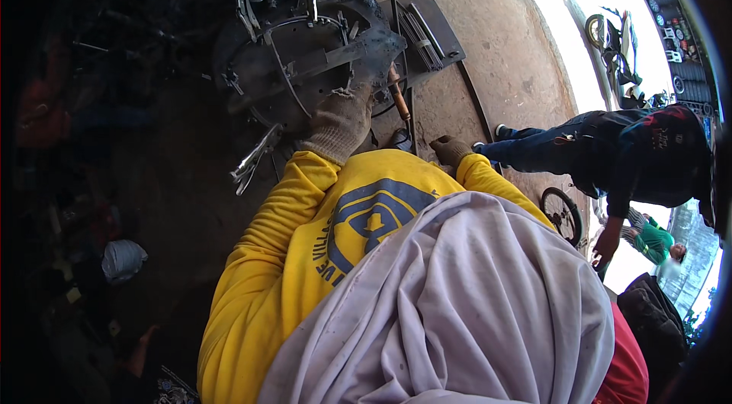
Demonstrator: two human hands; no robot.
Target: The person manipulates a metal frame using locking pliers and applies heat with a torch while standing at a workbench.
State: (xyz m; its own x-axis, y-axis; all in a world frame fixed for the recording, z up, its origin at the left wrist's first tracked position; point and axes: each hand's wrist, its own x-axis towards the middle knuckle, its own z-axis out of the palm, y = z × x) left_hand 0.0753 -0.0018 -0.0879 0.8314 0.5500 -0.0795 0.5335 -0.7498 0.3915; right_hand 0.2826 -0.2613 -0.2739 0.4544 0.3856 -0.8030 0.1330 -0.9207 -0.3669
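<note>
My left hand [341,123], in a worn brown knit glove, reaches onto a round dark metal worktable [229,61]. It is at the near end of a flat grey metal piece [335,58]; its fingertips blend into the metal and their grip is unclear. Just right of this hand, a copper-coloured cylindrical handle [399,93] stands at a slant by the table's edge. My right hand [451,150], also in a dark glove, is lower and to the right, close to my body. Its fingers are curled, and whatever may be inside is hidden.
Locking pliers [242,3] clamp the table's rim, with another pair [257,158] at the near left. A side plate [431,30] carries several metal strips. At right a person [587,144] stands near a bicycle wheel [561,215]; a motorcycle [614,45] is farther off.
</note>
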